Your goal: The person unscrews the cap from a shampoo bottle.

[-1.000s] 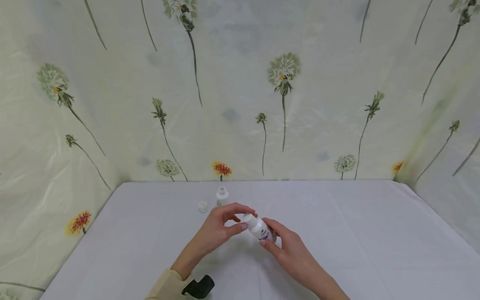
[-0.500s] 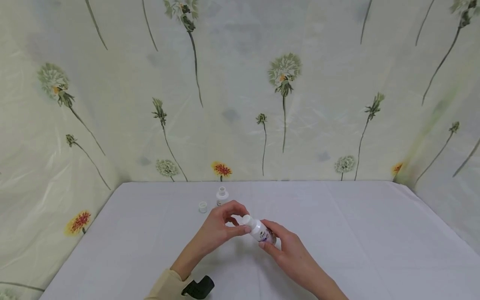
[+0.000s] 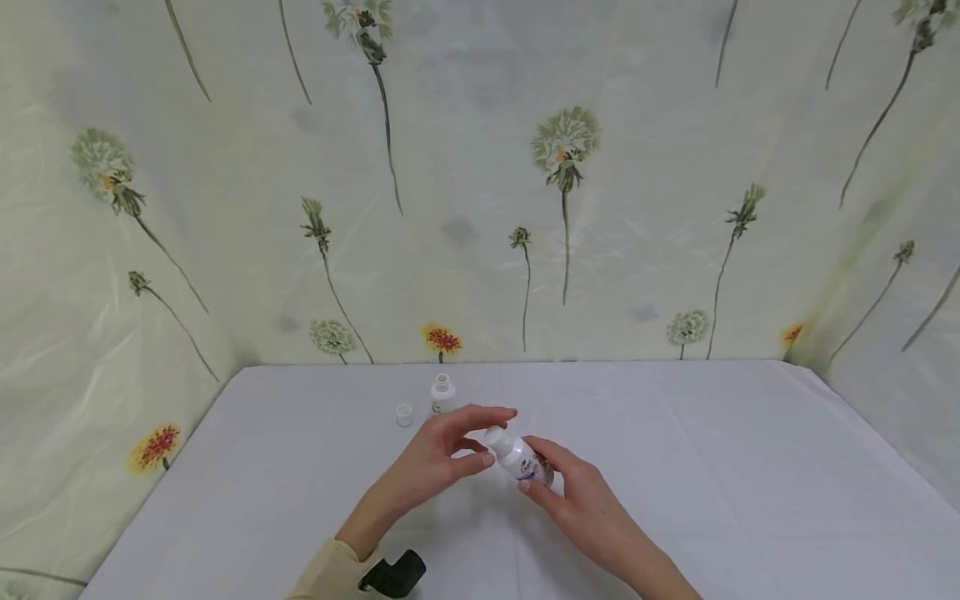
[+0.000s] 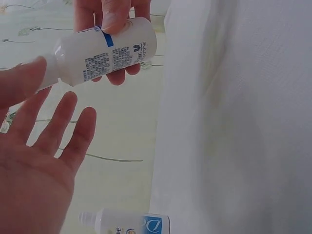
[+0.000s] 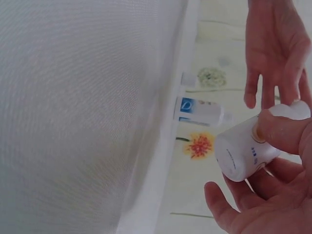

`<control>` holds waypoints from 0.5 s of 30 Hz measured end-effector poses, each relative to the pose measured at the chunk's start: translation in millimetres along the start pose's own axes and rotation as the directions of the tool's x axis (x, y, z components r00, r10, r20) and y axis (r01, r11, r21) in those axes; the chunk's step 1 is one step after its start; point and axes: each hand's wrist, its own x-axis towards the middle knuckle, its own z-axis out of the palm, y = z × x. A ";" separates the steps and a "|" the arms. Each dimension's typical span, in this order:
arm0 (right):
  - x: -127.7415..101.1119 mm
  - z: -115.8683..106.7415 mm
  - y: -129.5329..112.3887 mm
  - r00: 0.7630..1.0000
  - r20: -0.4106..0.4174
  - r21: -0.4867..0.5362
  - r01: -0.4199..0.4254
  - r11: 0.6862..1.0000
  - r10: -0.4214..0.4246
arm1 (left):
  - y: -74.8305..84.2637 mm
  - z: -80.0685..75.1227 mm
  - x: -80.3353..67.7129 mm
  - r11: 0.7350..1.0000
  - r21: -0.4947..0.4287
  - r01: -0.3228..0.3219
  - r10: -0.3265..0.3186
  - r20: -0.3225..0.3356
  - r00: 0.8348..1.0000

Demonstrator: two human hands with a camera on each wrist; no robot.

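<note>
My right hand (image 3: 536,472) grips a small white bottle (image 3: 522,458) with a blue-marked label, tilted, its white cap (image 3: 495,436) pointing up and left. The left hand (image 3: 483,433) is at the cap with its fingers stretched out; the thumb touches the cap's side and the index finger reaches over it. In the left wrist view the left palm (image 4: 44,146) lies flat and open below the bottle (image 4: 105,48). In the right wrist view my right thumb presses on the bottle (image 5: 241,153).
A second white bottle (image 3: 442,394) stands uncapped near the table's far edge, with a loose white cap (image 3: 405,414) to its left. A white cloth covers the table (image 3: 712,467). Flower-printed sheeting (image 3: 570,167) closes off the back and sides.
The left hand's fingers, earlier curled round the bottle's cap, have straightened and spread. The right hand and the bottle have barely moved.
</note>
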 end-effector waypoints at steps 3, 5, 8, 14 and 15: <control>0.3 -0.7 -0.4 1.000 -0.002 0.000 -0.007 1.000 0.007 | -0.2 -0.3 -0.2 0.999 -0.038 -0.003 0.004 0.033 0.999; 0.5 -0.7 -0.6 1.000 -0.001 0.003 -0.013 1.000 0.013 | -0.6 0.2 0.0 0.999 -0.039 0.002 -0.001 0.035 0.999; 0.9 -0.1 -0.5 1.000 0.000 0.004 -0.018 1.000 0.018 | -1.7 1.2 0.1 1.000 -0.029 0.009 -0.009 0.023 1.000; 0.9 1.3 0.3 1.000 0.000 -0.001 -0.014 1.000 0.014 | -4.3 2.3 -0.4 0.999 -0.011 0.050 -0.050 -0.016 0.999; 0.8 1.3 0.3 1.000 -0.002 -0.003 -0.013 1.000 0.012 | -4.6 2.3 -0.4 0.998 -0.006 0.055 -0.055 -0.024 0.998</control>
